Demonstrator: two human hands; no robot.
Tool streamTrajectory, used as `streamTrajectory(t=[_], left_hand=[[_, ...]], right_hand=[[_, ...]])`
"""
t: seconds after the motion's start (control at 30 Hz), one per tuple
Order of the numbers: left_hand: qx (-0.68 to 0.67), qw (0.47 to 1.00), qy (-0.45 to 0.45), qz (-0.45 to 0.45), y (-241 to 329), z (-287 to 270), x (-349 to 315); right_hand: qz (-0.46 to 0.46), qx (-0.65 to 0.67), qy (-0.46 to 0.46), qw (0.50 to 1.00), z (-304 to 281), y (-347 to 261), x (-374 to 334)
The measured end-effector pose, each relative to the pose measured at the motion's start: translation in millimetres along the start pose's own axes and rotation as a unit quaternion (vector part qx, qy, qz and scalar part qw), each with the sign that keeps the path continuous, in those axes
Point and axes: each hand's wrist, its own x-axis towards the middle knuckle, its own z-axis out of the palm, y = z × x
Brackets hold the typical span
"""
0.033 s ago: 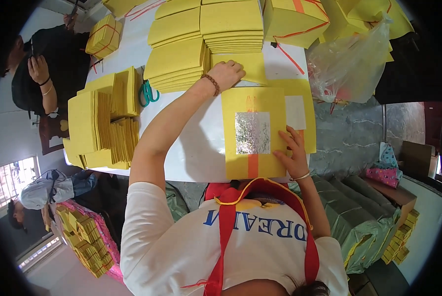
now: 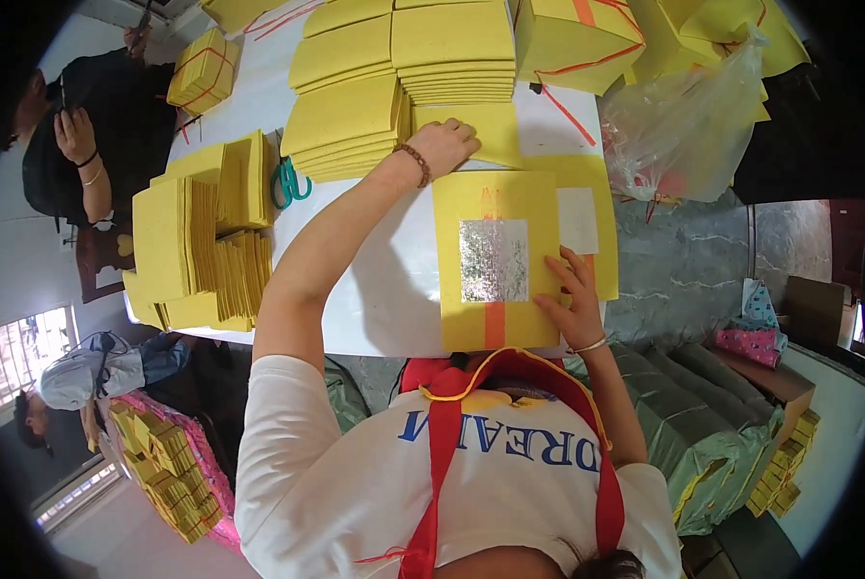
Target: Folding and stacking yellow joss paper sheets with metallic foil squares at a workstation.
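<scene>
In front of me on the table lies a yellow paper sheet [image 2: 457,203] with a silver foil square [image 2: 494,261] over an orange stripe. My right hand [image 2: 575,307] rests at its right edge, fingers and thumb spread apart. Beneath that edge, more yellow sheets [image 2: 599,193] with a pale square show in part. Farther off, my left hand [image 2: 442,147] lies with curled fingers on a folded yellow paper [image 2: 496,133], beside the tall stack of folded yellow papers [image 2: 341,121]. The undersides of the left fingertips are hidden.
Green-handled scissors [image 2: 288,183] lie left of my left forearm, near more folded bundles [image 2: 177,236]. A clear plastic bag [image 2: 688,130] sits at the far right. Green wrapped bales [image 2: 688,415] stand right of me. Two other people are at the left, one in black [image 2: 104,125].
</scene>
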Motion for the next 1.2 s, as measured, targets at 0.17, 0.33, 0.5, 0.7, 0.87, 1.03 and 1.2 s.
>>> streamTrajectory(t=[0.17, 0.33, 0.5, 0.7, 0.87, 1.03, 1.2], left_hand=[[-0.085, 0.995, -0.045, -0.011, -3, 0, 2], [-0.154, 0.984, -0.080, -0.047, -4, -1, 8], [-0.218, 0.962, -0.116, -0.118, -3, -4, 21], [-0.233, 0.956, -0.092, -0.150, -5, 7, 19], [-0.218, 0.957, -0.066, -0.181, 3, 14, 13], [-0.207, 0.955, -0.066, -0.203, 9, 5, 9], [-0.218, 0.949, -0.092, -0.207, 7, 1, 11]], right_hand=[[-0.010, 0.004, -0.002, 1.000, 2, 1, -1], [0.000, 0.021, 0.002, 1.000, 3, -1, -2], [0.019, 0.037, 0.005, 0.999, -9, -6, 3], [-0.103, -0.257, 0.092, 0.956, -30, 41, 88], [-0.002, -0.432, 0.035, 0.901, -16, 75, 99], [0.009, -0.405, 0.044, 0.913, -17, 71, 95], [0.013, -0.457, 0.018, 0.889, -32, 50, 128]])
